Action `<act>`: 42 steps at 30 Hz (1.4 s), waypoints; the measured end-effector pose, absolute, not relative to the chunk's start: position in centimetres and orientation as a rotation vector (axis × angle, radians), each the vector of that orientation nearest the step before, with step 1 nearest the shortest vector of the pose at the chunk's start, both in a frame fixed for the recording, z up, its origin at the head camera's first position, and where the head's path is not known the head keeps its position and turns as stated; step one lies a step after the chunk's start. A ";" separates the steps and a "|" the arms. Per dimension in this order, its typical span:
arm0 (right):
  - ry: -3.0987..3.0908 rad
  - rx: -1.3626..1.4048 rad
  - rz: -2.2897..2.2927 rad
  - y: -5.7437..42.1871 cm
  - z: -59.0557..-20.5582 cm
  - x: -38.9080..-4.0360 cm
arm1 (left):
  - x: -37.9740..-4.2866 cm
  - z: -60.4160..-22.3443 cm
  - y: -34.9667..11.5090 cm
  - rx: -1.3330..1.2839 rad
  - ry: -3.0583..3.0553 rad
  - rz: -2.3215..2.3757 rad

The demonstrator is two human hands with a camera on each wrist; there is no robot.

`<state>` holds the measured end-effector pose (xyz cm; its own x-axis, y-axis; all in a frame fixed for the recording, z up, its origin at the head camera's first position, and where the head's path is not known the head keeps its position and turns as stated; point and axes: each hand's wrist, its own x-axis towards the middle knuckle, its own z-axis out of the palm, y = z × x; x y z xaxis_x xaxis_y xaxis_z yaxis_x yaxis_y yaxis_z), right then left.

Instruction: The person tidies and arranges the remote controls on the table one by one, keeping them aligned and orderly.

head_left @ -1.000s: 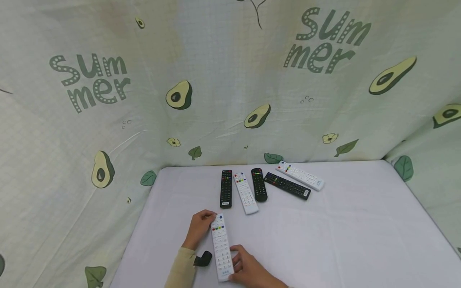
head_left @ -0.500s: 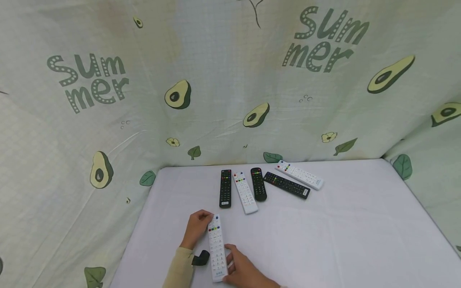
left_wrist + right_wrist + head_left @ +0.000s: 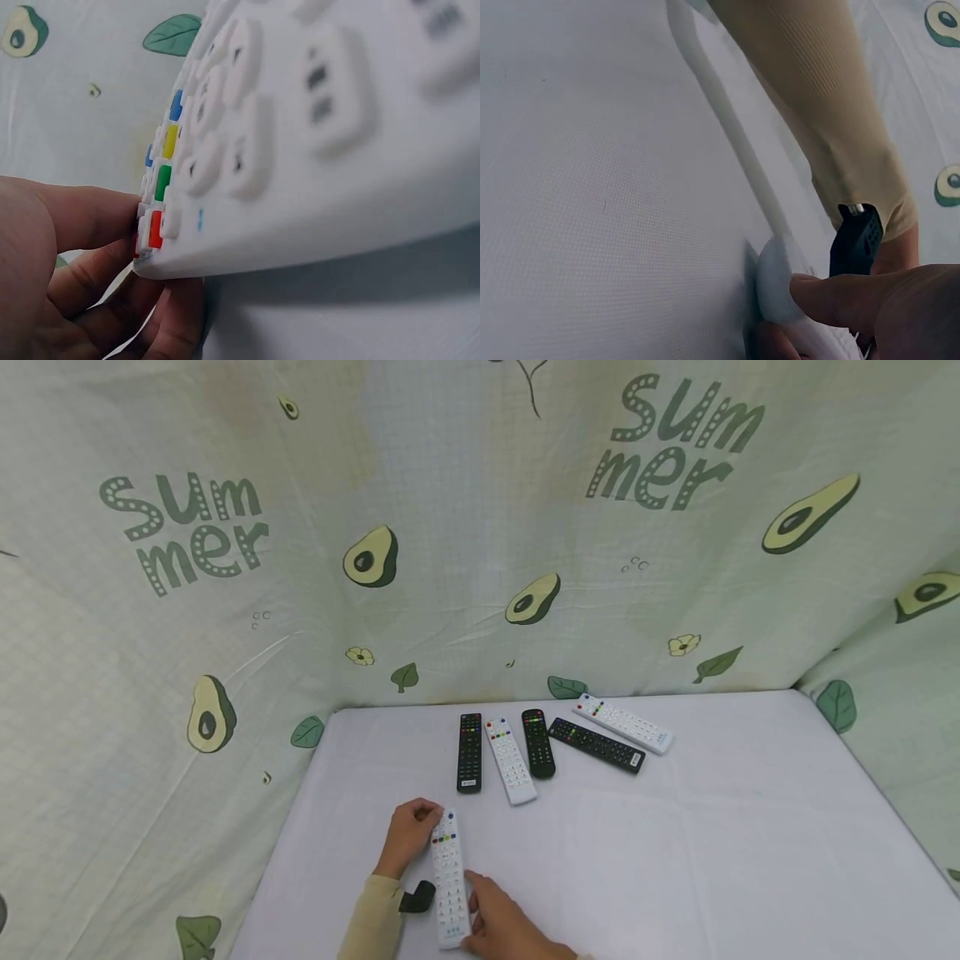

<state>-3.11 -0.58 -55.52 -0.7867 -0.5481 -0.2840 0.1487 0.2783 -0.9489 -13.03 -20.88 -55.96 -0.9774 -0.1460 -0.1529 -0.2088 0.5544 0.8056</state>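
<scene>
A white remote control (image 3: 451, 887) with coloured buttons lies lengthwise between my two hands at the front of the table. My left hand (image 3: 407, 838) pinches its far end; in the left wrist view, the thumb and fingers (image 3: 97, 214) hold the corner beside the red button. At the near end, my right hand (image 3: 504, 923) grips the right side. The right wrist view shows that thumb (image 3: 840, 300) on the remote's rounded white end (image 3: 775, 279), with a finger underneath. Part of the right hand's grip is hidden there.
Farther back lie a black remote (image 3: 469, 753), a white remote (image 3: 512, 762), a second black remote (image 3: 538, 743), and a slanted black one (image 3: 597, 745) beside a slanted white one (image 3: 624, 724). A black wrist camera (image 3: 418, 897) sits on the left sleeve. Patterned cloth (image 3: 450, 527) hangs behind.
Both hands have shifted the white remote slightly left, mostly in the first half second. Its angle has turned a little more upright. The remotes at the back stay put.
</scene>
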 end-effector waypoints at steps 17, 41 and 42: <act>2.165 -0.433 -1.585 4.8 -55.0 -3.9 | -12.7 -55.6 -19.8 -0.240 2.853 1.329; 2.737 0.232 -1.537 20.0 -54.3 -12.0 | -14.4 -52.0 -12.4 0.070 2.796 1.520; 2.752 0.254 -1.541 20.4 -54.3 -12.4 | -14.5 -51.9 -12.0 0.079 2.788 1.524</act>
